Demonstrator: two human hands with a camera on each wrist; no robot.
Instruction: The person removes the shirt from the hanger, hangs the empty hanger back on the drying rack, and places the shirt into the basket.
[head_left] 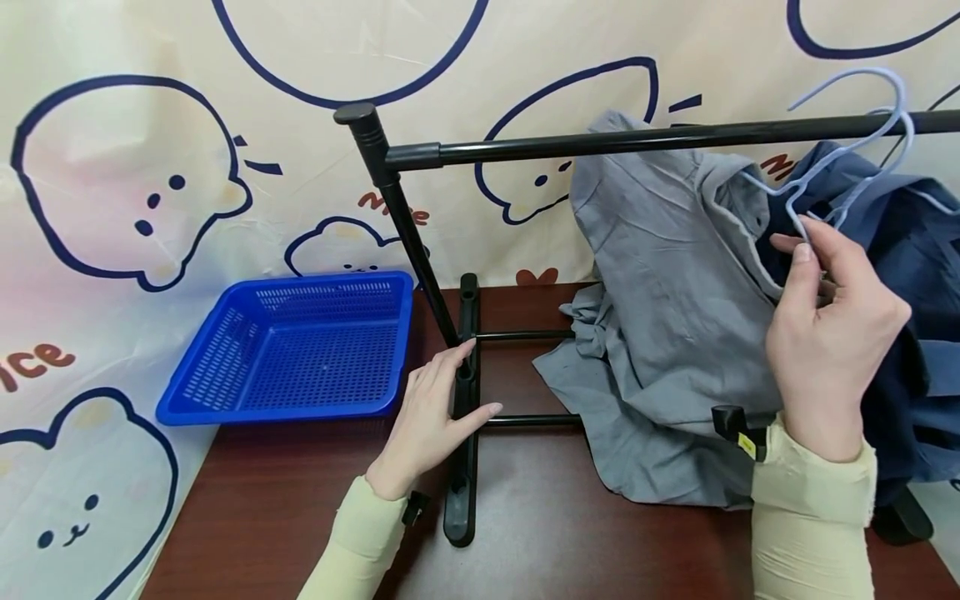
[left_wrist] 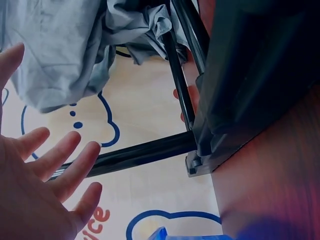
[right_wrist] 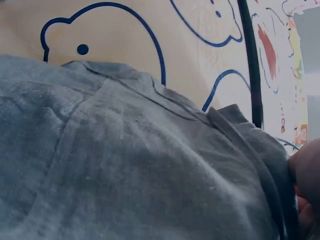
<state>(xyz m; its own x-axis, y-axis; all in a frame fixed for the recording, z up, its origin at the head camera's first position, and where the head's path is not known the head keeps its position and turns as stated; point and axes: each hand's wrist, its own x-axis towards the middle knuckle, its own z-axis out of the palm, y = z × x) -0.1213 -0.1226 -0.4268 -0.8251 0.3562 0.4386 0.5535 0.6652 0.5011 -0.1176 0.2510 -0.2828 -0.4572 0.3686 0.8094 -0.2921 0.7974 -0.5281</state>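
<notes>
A small black clothes rack (head_left: pixel 525 143) stands on the dark wooden table (head_left: pixel 285 508). A grey shirt (head_left: pixel 667 308) hangs on a pale blue hanger (head_left: pixel 847 150) hooked over the rail; the same grey shirt (right_wrist: pixel 125 160) fills the right wrist view. My right hand (head_left: pixel 832 333) pinches the hanger's neck at the shirt collar. A dark blue garment (head_left: pixel 915 317) hangs behind that hand. My left hand (head_left: pixel 435 408) rests with straight fingers on the rack's black foot (head_left: pixel 465 433). In the left wrist view, the left hand (left_wrist: pixel 45 190) is spread beside the rack's bars (left_wrist: pixel 150 152).
A blue plastic basket (head_left: pixel 292 350), with nothing in it, sits on the table at the left, beside the rack. A white cloth printed with cartoon bears (head_left: pixel 135 183) hangs behind and drapes over the table's left side.
</notes>
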